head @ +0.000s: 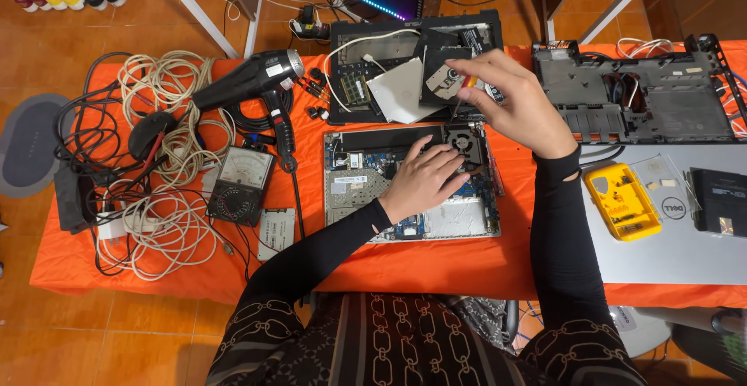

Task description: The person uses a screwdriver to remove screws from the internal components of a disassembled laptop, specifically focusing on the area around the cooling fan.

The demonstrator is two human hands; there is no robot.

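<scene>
Here, left hand (424, 180) lies flat, fingers together, on the opened silver laptop base (412, 184) mid-tabletop, while right hand (510, 98), fingers clamped on an orange-handled screwdriver (465, 89), holds its shaft pointing down toward the black round cooling fan (464, 140) just below.

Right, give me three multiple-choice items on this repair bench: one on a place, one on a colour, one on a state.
1. Where does the left hand rest?
A. on the opened laptop
B. on the hair dryer
C. on the yellow screw box

2. What colour is the table cloth?
A. blue
B. orange
C. white

3. What is the right hand doing?
A. lying flat and empty
B. gripping a cable
C. holding a screwdriver upright over the fan

Answers: 1 A, the fingers lie on the laptop's exposed board beside the fan. 2 B, orange cloth shows all around the parts. 3 C, an orange-handled tool sits in the fingers with its shaft pointing down.
</scene>
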